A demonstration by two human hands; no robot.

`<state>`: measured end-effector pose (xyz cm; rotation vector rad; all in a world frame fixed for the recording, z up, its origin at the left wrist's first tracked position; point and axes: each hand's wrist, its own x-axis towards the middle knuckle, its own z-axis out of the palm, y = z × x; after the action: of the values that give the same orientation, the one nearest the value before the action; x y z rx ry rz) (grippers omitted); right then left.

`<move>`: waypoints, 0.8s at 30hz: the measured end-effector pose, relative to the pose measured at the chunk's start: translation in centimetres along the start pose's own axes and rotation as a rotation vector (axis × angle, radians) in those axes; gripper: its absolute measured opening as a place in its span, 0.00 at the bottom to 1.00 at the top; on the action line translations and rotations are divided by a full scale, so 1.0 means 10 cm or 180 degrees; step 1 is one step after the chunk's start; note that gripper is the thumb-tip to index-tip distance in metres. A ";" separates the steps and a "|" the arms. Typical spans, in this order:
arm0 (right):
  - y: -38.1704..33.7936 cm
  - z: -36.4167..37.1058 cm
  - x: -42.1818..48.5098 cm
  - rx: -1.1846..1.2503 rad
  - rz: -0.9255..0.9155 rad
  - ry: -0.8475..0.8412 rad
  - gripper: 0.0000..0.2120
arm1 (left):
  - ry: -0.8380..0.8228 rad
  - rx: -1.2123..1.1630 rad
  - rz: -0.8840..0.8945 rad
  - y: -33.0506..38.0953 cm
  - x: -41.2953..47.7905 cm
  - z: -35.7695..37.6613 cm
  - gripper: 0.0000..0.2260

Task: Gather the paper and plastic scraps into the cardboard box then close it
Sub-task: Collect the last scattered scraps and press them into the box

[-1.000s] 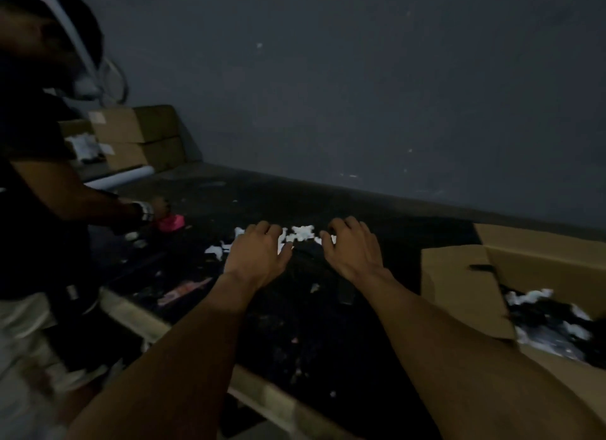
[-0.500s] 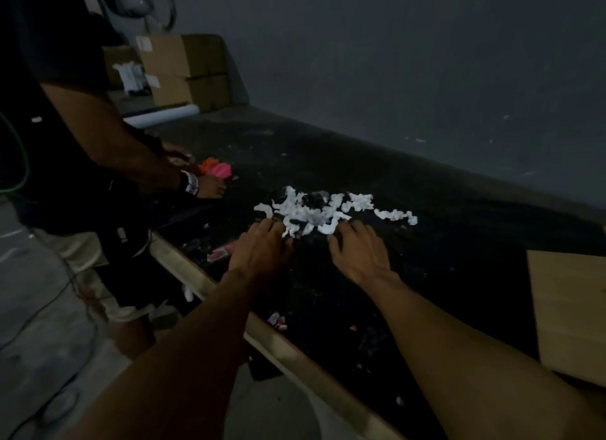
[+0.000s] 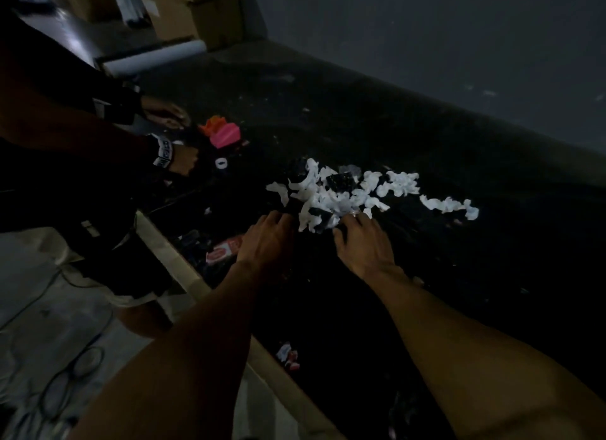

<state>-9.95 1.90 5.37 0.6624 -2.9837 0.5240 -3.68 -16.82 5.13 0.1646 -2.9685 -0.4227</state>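
We list the tabletop point(image 3: 426, 151) as a dark matt surface flecked with pale specks, its front edge a pale, smooth strip point(image 3: 170, 252) that looks like wood. On it is a heap of white scraps point(image 3: 331, 198), crumpled and matt like paper or foam, mixed with dark pieces point(image 3: 341, 180) that glint like glossy plastic film. Toward the left edge we note a pink and orange item point(image 3: 224, 134), smooth and plastic-looking, by the front edge a red-and-white printed wrapper point(image 3: 223, 251) with a slight sheen, and at the far left corner matt brown cardboard boxes point(image 3: 210, 16) and a smooth white roll point(image 3: 157, 57).
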 end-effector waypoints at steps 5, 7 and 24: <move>0.01 0.30 0.26 0.0105 0.0164 -0.0067 0.17 | -0.0357 0.0020 0.0157 -0.28 0.34 0.21 0.18; -0.05 0.42 0.34 0.0214 0.0223 0.0004 0.16 | -0.0359 -0.0035 0.0199 -0.42 0.51 0.28 0.19; -0.64 1.19 0.80 -0.0488 0.0692 -0.0317 0.30 | -0.0727 -0.0271 0.1167 -1.25 1.61 0.71 0.34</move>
<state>-14.11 -10.78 -2.96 0.3653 -3.1681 0.2735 -19.54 -28.88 -3.20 -0.4598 -3.0927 -0.5466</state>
